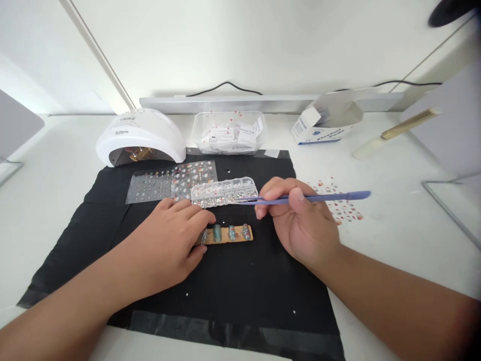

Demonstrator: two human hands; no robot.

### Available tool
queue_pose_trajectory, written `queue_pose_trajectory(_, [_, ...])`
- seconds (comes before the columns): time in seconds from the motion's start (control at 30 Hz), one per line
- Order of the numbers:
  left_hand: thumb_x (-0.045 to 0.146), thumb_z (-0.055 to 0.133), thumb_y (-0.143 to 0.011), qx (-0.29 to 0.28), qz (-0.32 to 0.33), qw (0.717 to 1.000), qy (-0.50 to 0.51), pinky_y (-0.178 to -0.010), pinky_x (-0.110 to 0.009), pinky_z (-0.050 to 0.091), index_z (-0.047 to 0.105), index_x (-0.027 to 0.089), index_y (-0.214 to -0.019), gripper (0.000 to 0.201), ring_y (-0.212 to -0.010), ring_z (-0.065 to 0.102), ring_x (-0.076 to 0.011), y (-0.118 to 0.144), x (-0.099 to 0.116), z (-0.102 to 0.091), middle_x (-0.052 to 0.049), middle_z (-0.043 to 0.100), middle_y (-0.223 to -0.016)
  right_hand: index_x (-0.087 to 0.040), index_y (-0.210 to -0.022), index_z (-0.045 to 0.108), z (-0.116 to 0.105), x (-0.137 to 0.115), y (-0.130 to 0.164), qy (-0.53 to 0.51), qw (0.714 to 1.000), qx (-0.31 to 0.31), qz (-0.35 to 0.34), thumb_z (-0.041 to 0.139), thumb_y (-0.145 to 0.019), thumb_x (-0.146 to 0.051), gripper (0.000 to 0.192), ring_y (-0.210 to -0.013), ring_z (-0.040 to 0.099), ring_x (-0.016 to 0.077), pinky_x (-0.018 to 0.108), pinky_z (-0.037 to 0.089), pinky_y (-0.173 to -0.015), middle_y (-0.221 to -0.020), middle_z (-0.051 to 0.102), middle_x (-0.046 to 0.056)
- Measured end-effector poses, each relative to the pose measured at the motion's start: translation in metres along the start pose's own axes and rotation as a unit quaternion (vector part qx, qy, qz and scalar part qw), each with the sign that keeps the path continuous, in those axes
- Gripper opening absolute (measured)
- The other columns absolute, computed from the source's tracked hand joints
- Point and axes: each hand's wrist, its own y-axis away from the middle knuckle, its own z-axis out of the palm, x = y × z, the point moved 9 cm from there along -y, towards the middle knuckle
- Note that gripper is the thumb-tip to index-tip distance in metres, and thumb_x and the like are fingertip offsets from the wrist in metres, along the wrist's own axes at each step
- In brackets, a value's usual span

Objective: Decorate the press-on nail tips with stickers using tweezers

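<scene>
Between the fingers of my right hand is a pair of blue tweezers, held nearly level. Their tips reach over the right part of a clear compartment case filled with small rhinestones. My left hand grips the left end of a tan strip, thumb at the near side and fingers at the far side. Several teal press-on nails stand on this strip, among them a plain one and one with red marks. The strip's left end is hidden by my fingers. Whether the tweezer tips hold a stone is too small to tell.
A black mat lies under the work, with sticker sheets on it. Behind stand a white nail lamp, a clear tub of packets and an alcohol pads box. Loose stickers and a brush are at right.
</scene>
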Motion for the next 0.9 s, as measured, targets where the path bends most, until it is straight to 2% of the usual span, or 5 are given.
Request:
queue_pose_trajectory(0.2, [0.019,0.052,-0.091,0.004,0.015,1.000,0.000,-0.082,-0.046,0.038,0.056,0.020,-0.109,0.018,-0.093,0.060,-0.0256,-0.001,0.001,0.001,-0.003,0.067,-0.101,-0.026,-0.083,0.073,-0.004,0.009,0.001,0.006,0.999,0.027,0.035,0.062,-0.090,-0.049,0.026,-0.065,0.061,0.0159,0.034,0.048,-0.067,-0.071,0.064,-0.001])
queue_pose_trajectory(0.37, [0.017,0.053,-0.091,0.014,0.014,1.000,0.004,-0.086,-0.046,0.038,0.055,0.020,-0.111,0.020,-0.097,0.061,-0.0253,-0.001,0.000,0.000,-0.004,0.067,-0.104,-0.027,-0.081,0.072,-0.010,0.017,0.002,-0.009,0.995,0.064,0.071,0.079,-0.078,-0.039,0.014,-0.073,0.066,0.0133,0.030,0.052,-0.077,-0.074,0.068,-0.004])
queue_pose_trajectory(0.57, [0.018,0.052,-0.092,0.011,0.016,1.000,0.007,-0.086,-0.045,0.038,0.056,0.020,-0.112,0.021,-0.097,0.062,-0.0250,0.001,0.000,0.000,-0.006,0.068,-0.104,-0.026,-0.081,0.072,-0.011,0.015,0.004,0.000,0.994,0.074,0.081,0.075,-0.080,-0.030,0.005,-0.071,0.066,0.0126,0.030,0.056,-0.075,-0.078,0.066,-0.003])
queue_pose_trajectory(0.73, [0.018,0.051,-0.093,0.018,0.024,0.999,0.011,-0.085,-0.044,0.039,0.055,0.019,-0.112,0.020,-0.096,0.062,-0.0248,0.000,0.003,0.000,-0.007,0.068,-0.104,-0.025,-0.080,0.071,-0.011,0.016,0.003,0.008,0.994,0.070,0.086,0.073,-0.081,-0.028,0.004,-0.067,0.066,0.0129,0.030,0.056,-0.072,-0.072,0.067,-0.002])
queue_pose_trajectory(0.9, [0.018,0.053,-0.092,0.013,0.020,0.999,0.026,-0.088,-0.046,0.038,0.054,0.020,-0.116,0.025,-0.099,0.061,-0.0258,0.000,0.005,-0.001,-0.006,0.068,-0.107,-0.025,-0.081,0.073,-0.015,0.018,0.001,0.002,0.993,0.081,0.084,0.073,-0.081,-0.027,0.001,-0.068,0.067,0.0123,0.029,0.056,-0.072,-0.074,0.068,-0.003])
